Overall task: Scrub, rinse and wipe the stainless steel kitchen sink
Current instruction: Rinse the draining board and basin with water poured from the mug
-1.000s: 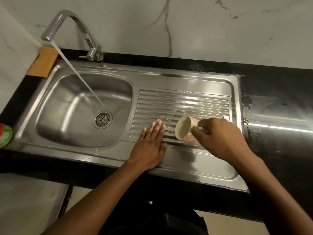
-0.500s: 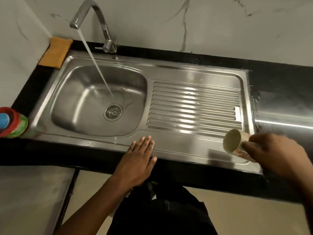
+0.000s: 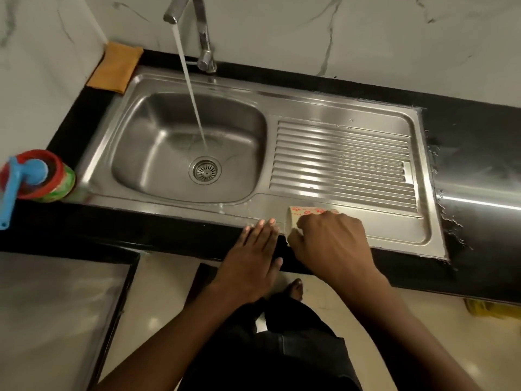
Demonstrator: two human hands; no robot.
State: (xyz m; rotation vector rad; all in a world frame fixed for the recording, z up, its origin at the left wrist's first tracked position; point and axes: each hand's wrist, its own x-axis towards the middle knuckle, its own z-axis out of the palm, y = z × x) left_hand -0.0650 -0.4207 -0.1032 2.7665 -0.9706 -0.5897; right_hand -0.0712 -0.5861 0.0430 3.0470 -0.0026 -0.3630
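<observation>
In the head view, the tap [image 3: 186, 12] at twelve o'clock is running water into the sink [image 3: 186, 148] basin, toward the drain [image 3: 205, 171]. At six o'clock, on the front rim, the right hand [image 3: 329, 244] is gripping a tipped cup [image 3: 307, 214], mouth pointing to nine o'clock, while the left hand [image 3: 253, 258] is lying flat and open, fingertips touching the rim beside it. This is looking like the rinse step; next, probably refilling the cup under the stream and pouring over the ribbed drainboard [image 3: 341, 162].

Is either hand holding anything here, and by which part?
The right hand grips a floral cup around its side, tipped on its side over the sink's front rim. The left hand holds nothing; it lies flat, open, at the counter edge.
</observation>
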